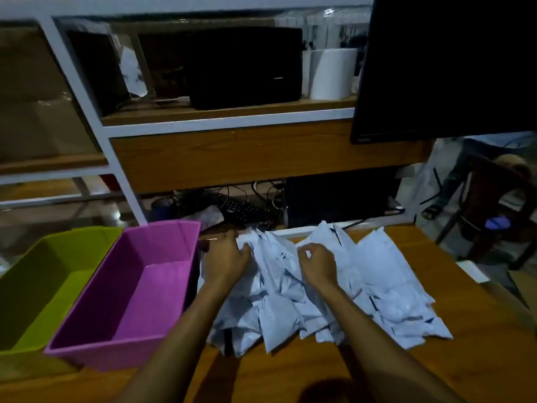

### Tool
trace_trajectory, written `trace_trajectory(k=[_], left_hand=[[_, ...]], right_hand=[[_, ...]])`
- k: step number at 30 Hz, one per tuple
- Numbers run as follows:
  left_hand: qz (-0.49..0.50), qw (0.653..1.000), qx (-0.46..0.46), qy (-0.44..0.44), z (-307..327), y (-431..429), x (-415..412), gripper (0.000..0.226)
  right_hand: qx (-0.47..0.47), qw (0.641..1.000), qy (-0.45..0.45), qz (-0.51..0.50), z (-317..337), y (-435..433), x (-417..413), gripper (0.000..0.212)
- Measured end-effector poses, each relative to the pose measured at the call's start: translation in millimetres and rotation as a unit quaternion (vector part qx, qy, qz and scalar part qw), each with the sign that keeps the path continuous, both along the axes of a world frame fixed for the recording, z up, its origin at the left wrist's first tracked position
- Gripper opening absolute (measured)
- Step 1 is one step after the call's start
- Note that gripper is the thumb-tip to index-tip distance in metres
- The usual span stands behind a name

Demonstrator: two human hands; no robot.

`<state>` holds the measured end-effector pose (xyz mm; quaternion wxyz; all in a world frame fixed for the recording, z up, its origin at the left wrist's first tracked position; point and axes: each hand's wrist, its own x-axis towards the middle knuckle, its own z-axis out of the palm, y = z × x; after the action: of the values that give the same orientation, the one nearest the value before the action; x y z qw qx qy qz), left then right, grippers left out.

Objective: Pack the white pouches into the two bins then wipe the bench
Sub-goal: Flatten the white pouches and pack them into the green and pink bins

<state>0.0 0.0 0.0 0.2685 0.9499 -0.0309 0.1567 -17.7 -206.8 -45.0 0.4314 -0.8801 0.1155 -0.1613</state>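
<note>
Pouches lay heaped on bench; left hand and right hand each pinched some, both bins empty; best lift small bunches, not singles

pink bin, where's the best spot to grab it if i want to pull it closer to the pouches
Take the pink bin by its long right rim, the side nearest the pouches. That rim is bare and flares outward, so it probably gives a firm grip from above. The left hand is already beside it; the green bin crowds the other side.
</note>
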Motion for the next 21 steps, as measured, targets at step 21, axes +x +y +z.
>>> trace_trajectory(k=[21], left_hand=[[-0.07,0.997,0.016,0.006,11.7,9.0,-10.2,0.053]], right_hand=[[-0.176,0.981,0.042,-0.066,-11.1,37.1,15.8,0.049]])
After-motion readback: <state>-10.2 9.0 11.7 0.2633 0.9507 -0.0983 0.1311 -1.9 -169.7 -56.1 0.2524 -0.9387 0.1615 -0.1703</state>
